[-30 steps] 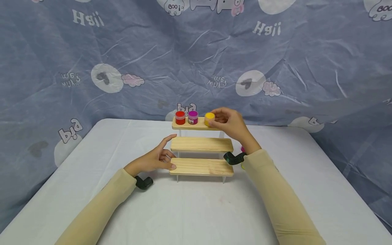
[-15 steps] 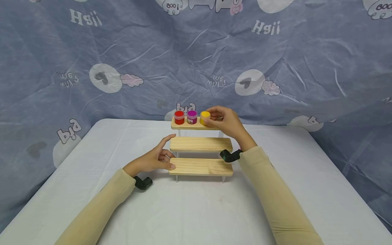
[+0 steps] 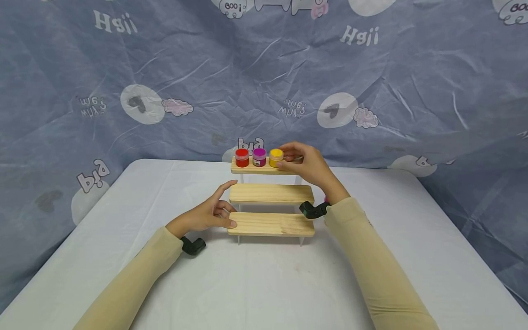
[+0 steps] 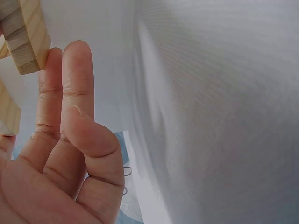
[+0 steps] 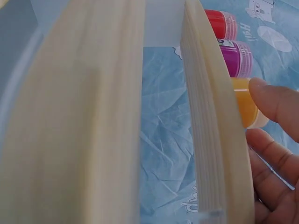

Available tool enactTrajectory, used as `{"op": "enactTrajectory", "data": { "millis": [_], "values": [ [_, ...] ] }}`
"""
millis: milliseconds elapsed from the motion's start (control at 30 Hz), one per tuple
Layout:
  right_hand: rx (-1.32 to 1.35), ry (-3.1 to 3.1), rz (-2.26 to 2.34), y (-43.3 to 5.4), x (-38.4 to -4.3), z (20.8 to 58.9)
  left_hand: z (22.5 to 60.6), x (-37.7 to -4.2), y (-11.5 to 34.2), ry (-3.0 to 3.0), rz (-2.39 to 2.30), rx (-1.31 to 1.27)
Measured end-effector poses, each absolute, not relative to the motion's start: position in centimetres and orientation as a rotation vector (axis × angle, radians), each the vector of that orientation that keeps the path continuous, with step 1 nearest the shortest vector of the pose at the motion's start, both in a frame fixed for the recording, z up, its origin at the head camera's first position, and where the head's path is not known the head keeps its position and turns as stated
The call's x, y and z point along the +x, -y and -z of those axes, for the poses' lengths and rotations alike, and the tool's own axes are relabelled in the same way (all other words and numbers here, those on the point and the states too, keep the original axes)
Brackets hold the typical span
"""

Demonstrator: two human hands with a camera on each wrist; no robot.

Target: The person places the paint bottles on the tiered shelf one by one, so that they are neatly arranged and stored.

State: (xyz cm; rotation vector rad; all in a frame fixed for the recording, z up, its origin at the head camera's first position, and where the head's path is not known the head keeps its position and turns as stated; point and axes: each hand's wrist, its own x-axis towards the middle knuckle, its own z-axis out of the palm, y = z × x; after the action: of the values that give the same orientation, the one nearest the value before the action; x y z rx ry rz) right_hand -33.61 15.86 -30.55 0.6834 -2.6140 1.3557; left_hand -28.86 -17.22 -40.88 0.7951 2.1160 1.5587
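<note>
A three-tier wooden display stand (image 3: 271, 195) stands on the white table. On its top tier, a red-lidded jar (image 3: 242, 157), a purple-lidded jar (image 3: 259, 157) and a yellow paint jar (image 3: 276, 158) form a row. My right hand (image 3: 307, 165) holds the yellow jar from its right side; in the right wrist view the thumb (image 5: 273, 100) lies against this jar (image 5: 245, 105). My left hand (image 3: 208, 213) steadies the stand's left end, thumb on the bottom tier and index finger reaching the middle tier. In the left wrist view, a fingertip meets the wooden board (image 4: 25, 39).
A small pink thing (image 3: 327, 200) shows partly behind the right wrist. The white tablecloth (image 3: 264, 284) spreads around the stand. A blue-grey printed cloth (image 3: 247, 82) hangs behind the table. Dark camera mounts (image 3: 193, 246) sit at both wrists.
My right hand has brought the yellow jar left along the top tier, closer to the purple one, and then held it there. The left hand stays in place.
</note>
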Motion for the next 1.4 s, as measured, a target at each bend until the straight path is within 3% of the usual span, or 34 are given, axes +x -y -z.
{"op": "enactTrajectory", "data": {
  "millis": [533,1400],
  "values": [
    [0.700,2.539,-1.563,-19.9,-31.6,30.4,41.0,-29.0,17.2,-2.117,-1.552,0.791],
    [0.685,2.655,-1.282,-29.2,-29.1,33.5,40.8,-29.0,17.2,-2.129,-1.549,0.770]
  ]
}}
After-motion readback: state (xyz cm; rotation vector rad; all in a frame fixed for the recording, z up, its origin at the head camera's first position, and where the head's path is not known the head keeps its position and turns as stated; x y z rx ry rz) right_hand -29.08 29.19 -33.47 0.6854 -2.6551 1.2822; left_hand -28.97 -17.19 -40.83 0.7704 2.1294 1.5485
